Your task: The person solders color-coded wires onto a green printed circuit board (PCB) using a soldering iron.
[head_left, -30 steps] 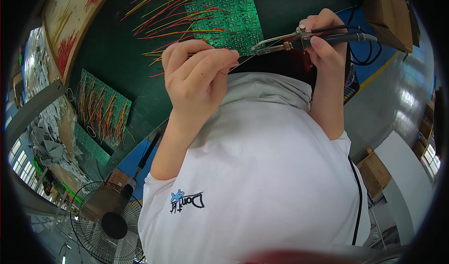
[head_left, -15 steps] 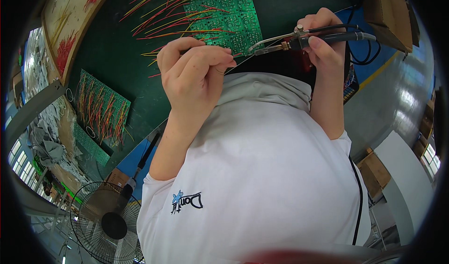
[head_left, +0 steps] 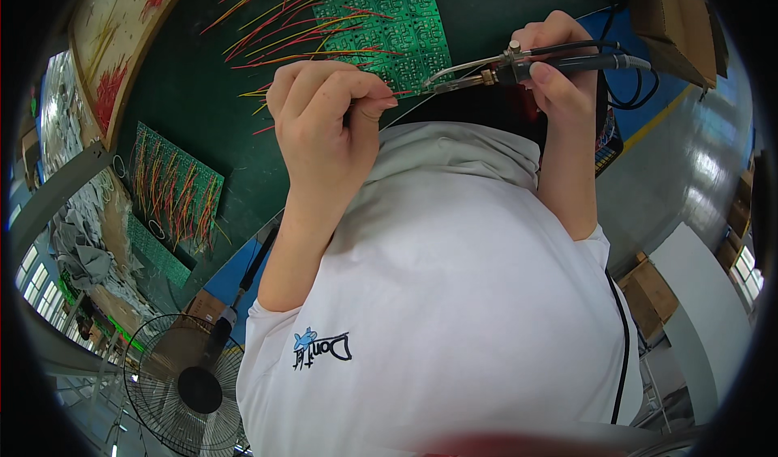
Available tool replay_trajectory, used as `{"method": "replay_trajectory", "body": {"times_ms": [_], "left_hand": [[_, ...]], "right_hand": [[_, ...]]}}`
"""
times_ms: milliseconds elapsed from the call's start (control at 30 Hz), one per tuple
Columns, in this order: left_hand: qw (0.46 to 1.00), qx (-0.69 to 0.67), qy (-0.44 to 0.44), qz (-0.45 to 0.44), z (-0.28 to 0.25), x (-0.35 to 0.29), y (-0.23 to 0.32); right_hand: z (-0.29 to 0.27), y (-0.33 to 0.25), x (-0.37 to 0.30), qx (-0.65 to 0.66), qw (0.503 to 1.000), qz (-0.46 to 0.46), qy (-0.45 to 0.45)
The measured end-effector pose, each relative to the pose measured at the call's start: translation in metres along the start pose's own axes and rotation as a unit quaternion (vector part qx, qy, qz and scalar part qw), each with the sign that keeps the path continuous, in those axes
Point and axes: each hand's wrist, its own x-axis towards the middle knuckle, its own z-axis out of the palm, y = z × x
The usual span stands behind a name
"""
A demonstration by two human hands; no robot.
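A green circuit board panel (head_left: 401,23) lies on the dark green table, with rows of red and yellow wires (head_left: 292,19) running off its left side. At its near edge my left hand (head_left: 328,108) pinches a red wire (head_left: 403,93) between thumb and fingertips. My right hand (head_left: 563,72) is wrapped round a soldering iron (head_left: 519,70), which has a thin metal feed tube (head_left: 466,64) clamped alongside. The tips of iron and tube are at the board's near edge, close to the end of the red wire. Whether the iron's tip touches the board I cannot tell.
Another board covered in wires (head_left: 178,181) lies at the left, beside a narrow green board (head_left: 158,250). A wooden tray (head_left: 121,44) with red and yellow wires stands farther left. A fan (head_left: 198,388) is at the lower left, a cardboard box (head_left: 677,27) at the upper right.
The board panel, my left hand and the soldering iron's tip have all shifted slightly left. Both hands keep their grips.
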Motion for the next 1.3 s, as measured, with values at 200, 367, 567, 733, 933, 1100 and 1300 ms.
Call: {"method": "replay_trajectory", "body": {"times_ms": [200,367,567,733,933,1100,1300], "left_hand": [[1.0,0.0,-0.004,0.001,-0.0007,0.0001,0.0004],[1.0,0.004,-0.008,0.004,0.0002,-0.0001,-0.0005],[1.0,0.007,-0.011,-0.002,-0.0006,0.0009,0.0008],[1.0,0.006,-0.012,-0.001,-0.0003,0.0001,-0.0008],[1.0,0.009,-0.015,0.004,0.0006,0.0008,-0.0006],[1.0,0.01,-0.017,0.006,0.0005,0.0007,-0.0006],[1.0,0.012,-0.019,0.005,0.0004,0.0,-0.0015]], "right_hand": [[0.0022,-0.0003,0.0007,-0.012,1.0,-0.002,-0.001],[0.0035,-0.0012,0.0005,-0.026,1.0,0.004,0.002],[0.0014,0.0012,-0.0004,-0.034,0.999,-0.002,0.007],[0.0028,-0.0001,0.0003,-0.043,0.999,0.004,0.008],[0.0018,0.0003,0.0,-0.042,0.999,-0.002,0.011],[0.0016,-0.0001,0.0004,-0.042,0.999,-0.004,0.01],[0.0037,0.0008,0.0002,-0.004,1.0,-0.004,0.022]]}}
